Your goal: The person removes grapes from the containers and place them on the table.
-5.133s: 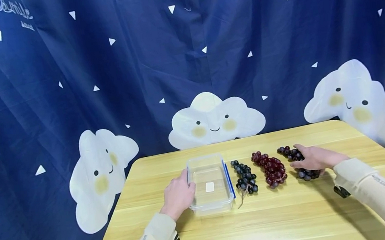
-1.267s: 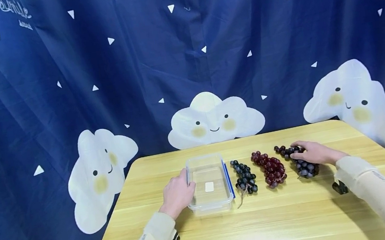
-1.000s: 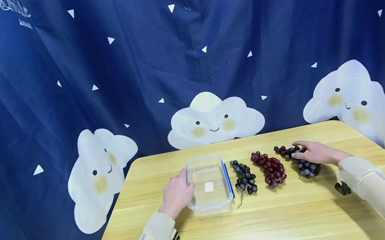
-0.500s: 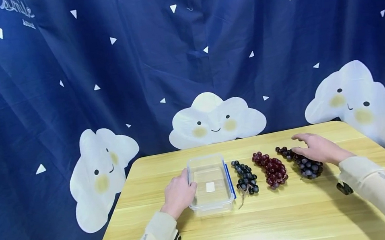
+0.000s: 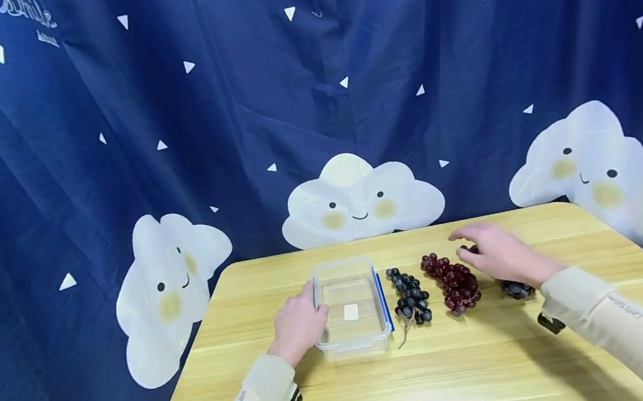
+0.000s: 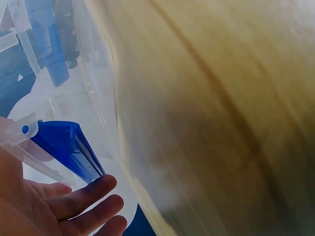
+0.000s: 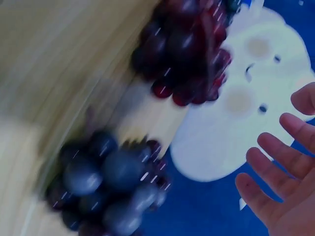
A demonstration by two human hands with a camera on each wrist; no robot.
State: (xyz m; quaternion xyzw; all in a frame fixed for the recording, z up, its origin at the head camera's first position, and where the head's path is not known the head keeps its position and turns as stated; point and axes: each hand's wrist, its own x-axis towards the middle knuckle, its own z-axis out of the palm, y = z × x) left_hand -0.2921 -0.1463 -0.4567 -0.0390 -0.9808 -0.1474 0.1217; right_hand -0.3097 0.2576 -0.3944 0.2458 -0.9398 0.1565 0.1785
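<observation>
A clear food container (image 5: pixel 356 348) with blue latches stands on the table, its lid off the top. My left hand (image 5: pixel 298 325) grips its left side, thumb over the rim and fingers outside. In the left wrist view a blue latch (image 6: pixel 69 147) hangs out against those fingertips. My right hand (image 5: pixel 496 255) is held above the table with fingers apart and nothing in them. Beneath it lies a dark purple grape bunch (image 5: pixel 517 290), mostly hidden. A red grape bunch (image 5: pixel 457 284) lies just left of that hand, and a black grape bunch (image 5: pixel 410 297) lies beside the container.
The wooden table (image 5: pixel 436 375) ends at its back edge before a dark blue curtain (image 5: pixel 309 107) with white clouds. A black wrist strap (image 5: pixel 551 323) shows under the right sleeve. Shadow falls below the right arm.
My right hand had its fingers on the dark purple grape bunch, lifted off it, and has moved left towards the red grapes. The left hand and container have stayed put.
</observation>
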